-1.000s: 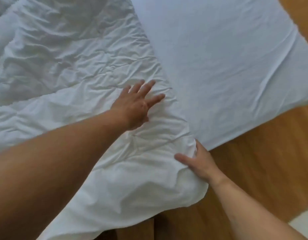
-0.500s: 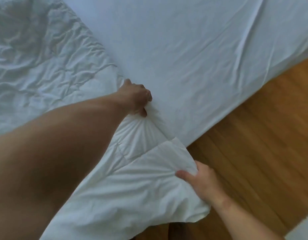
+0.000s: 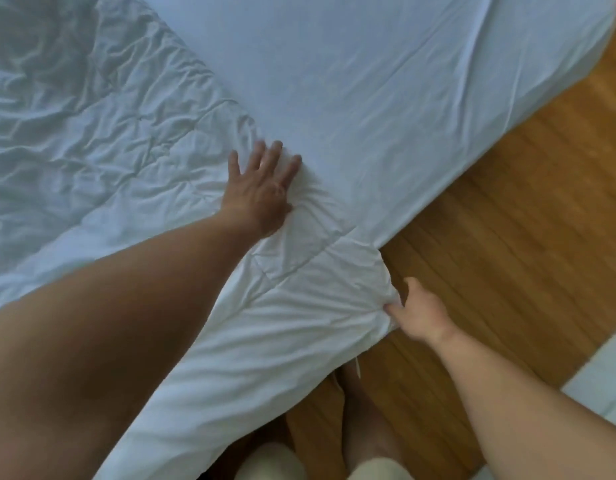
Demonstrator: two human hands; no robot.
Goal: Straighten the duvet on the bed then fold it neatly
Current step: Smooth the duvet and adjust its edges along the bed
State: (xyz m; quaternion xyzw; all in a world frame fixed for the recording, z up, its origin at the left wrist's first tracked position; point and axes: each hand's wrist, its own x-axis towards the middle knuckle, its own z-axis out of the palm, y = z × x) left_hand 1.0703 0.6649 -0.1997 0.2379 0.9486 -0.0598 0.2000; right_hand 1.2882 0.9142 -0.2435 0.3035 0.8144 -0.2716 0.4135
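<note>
left hand (image 3: 261, 192) flat on duvet (image 3: 102, 143), right hand (image 3: 419, 313) pinching corner

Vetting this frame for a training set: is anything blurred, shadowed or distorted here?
Head view: the left hand is motion-smeared at the fingertips on the crumpled white duvet; the right hand pinching the duvet's corner looks sharper; the left forearm sits in dim shade; the wide lens slightly bows the brown wooden floorboards; no glare.

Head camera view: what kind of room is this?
Most likely a bedroom: a crumpled white fabric duvet lies across a smooth white bed sheet, and a brown wooden plank floor runs beside the bed.
</note>
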